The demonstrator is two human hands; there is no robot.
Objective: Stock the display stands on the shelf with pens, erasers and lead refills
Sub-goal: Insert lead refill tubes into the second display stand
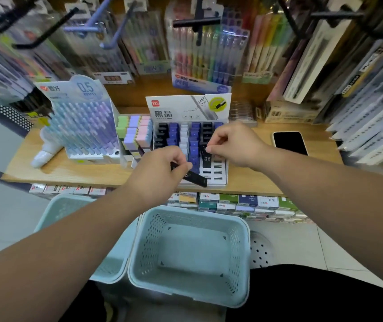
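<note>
A slim black lead refill case marked HB 0.5 (207, 159) stands upright among the rows of the white cardboard display stand (218, 176), pinched at its top by the right hand (234, 145). Just to its left, the left hand (160, 168) grips a second black refill case (196, 178), tilted over the stand's front. Beyond the left hand sit pastel block erasers (134, 133) and a stand of blue and lilac pens (86, 126). Right of the right hand, a black phone (290, 142) lies on the wooden shelf (69, 170). Below both hands is a pale blue perforated plastic basket (192, 211).
</note>
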